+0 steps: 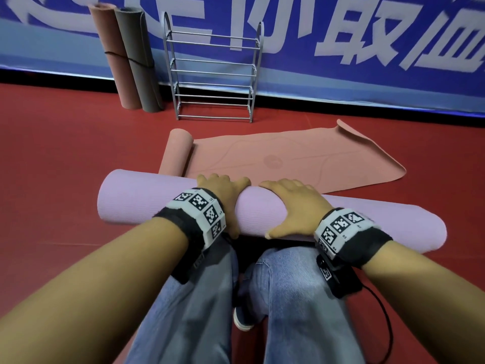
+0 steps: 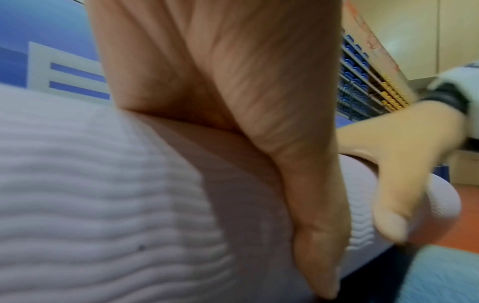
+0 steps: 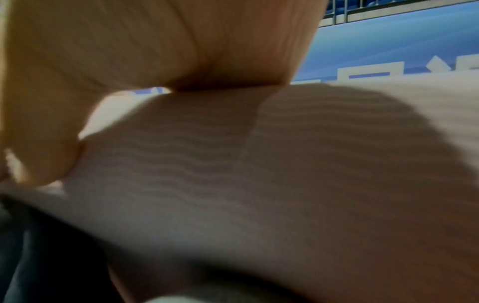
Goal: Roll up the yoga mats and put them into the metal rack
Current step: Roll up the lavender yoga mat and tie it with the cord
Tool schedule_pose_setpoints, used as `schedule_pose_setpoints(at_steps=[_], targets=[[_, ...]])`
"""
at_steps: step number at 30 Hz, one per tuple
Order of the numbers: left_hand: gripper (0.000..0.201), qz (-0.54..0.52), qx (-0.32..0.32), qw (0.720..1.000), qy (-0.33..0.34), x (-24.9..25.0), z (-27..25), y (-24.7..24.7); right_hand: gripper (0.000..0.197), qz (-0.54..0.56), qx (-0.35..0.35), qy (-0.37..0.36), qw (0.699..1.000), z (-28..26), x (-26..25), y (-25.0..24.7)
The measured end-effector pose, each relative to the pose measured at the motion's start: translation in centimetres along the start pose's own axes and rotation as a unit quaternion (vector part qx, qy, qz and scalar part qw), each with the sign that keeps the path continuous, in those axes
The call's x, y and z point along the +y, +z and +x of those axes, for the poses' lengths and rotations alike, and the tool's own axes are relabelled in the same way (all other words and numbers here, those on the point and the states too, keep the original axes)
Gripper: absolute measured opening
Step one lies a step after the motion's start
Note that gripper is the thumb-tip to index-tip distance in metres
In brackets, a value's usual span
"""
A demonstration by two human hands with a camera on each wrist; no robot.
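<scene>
A lilac yoga mat (image 1: 147,198), fully rolled, lies crosswise on the red floor just in front of my knees. My left hand (image 1: 223,195) and right hand (image 1: 294,203) wrap over its middle side by side, fingers over the far side, thumbs on the near side. The left wrist view shows my palm (image 2: 233,102) against the ribbed lilac mat (image 2: 90,184). In the right wrist view my right hand (image 3: 129,51) presses on the same mat (image 3: 337,164). Behind it lies a pink mat (image 1: 288,158), rolled only at its left end (image 1: 175,156). The metal rack (image 1: 214,72) stands against the wall with nothing on its bars.
Two rolled mats, one pink (image 1: 112,56) and one grey (image 1: 139,61), lean on the blue banner wall (image 1: 341,48) left of the rack. My knees in jeans (image 1: 288,298) are close under the lilac roll. Open red floor (image 1: 65,153) lies to the left.
</scene>
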State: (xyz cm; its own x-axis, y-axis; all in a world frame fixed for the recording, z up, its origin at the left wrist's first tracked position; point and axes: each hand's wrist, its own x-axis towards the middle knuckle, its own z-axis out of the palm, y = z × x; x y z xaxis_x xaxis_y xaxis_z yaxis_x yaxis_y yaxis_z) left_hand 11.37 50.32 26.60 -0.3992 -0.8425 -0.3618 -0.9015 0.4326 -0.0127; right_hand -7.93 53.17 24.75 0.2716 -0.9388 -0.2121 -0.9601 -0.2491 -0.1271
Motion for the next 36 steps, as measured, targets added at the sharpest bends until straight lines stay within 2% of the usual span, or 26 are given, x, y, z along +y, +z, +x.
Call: schedule_pose_setpoints(at_steps=[3,6,8,10,15,20,24,29,31,32,33,35,36], targets=[[0.099,-0.028,-0.024,0.999,0.005,-0.4,0.6,-0.7,0.13,-0.044,0.01,0.021,0.999,-0.5,-0.1,0.9],[0.103,-0.065,-0.065,0.996,0.006,-0.8,1.1,-1.4,0.136,-0.052,-0.023,0.053,0.997,-0.2,-0.4,0.6],[0.11,-0.078,-0.073,0.994,0.007,-1.1,1.3,-1.4,0.131,-0.055,-0.03,0.058,0.996,0.1,-0.6,0.5],[0.107,-0.079,-0.071,0.994,0.009,-1.1,1.3,-1.4,0.125,-0.053,-0.018,0.056,0.997,0.3,-0.6,0.7],[0.105,-0.034,-0.019,0.999,0.021,-0.8,0.1,-0.8,0.114,-0.058,-0.006,0.024,0.998,0.0,-0.7,-0.1],[0.09,-0.039,-0.028,0.998,0.034,-0.3,-0.7,-1.5,0.107,-0.055,-0.023,0.005,0.998,-1.5,-0.9,-2.0],[0.083,-0.111,-0.06,0.991,0.055,-1.0,-0.8,-1.7,0.104,-0.04,-0.052,-0.007,0.998,-2.7,-1.1,-3.3],[0.072,-0.209,-0.173,0.959,0.085,-1.3,-1.6,-3.1,0.1,0.012,-0.095,-0.016,0.995,-3.7,-0.9,-4.6],[0.07,-0.247,-0.198,0.945,0.082,-1.3,-2.3,-3.4,0.101,0.029,-0.112,-0.014,0.993,-3.5,-1.0,-4.6],[0.072,-0.242,-0.193,0.948,0.079,-1.2,-2.9,-3.5,0.1,0.033,-0.119,-0.011,0.992,-3.3,-1.0,-4.5],[0.077,-0.201,-0.168,0.962,0.076,-0.9,-3.3,-3.5,0.1,0.039,-0.125,-0.006,0.991,-2.9,-0.9,-4.4],[0.1,-0.042,-0.087,0.993,0.063,0.0,-3.9,-3.1,0.099,0.064,-0.137,0.005,0.989,-2.0,-0.5,-4.3],[0.114,0.02,-0.061,0.997,0.049,0.4,-4.3,-2.7,0.098,0.077,-0.147,0.01,0.986,-1.6,-0.3,-4.4]])
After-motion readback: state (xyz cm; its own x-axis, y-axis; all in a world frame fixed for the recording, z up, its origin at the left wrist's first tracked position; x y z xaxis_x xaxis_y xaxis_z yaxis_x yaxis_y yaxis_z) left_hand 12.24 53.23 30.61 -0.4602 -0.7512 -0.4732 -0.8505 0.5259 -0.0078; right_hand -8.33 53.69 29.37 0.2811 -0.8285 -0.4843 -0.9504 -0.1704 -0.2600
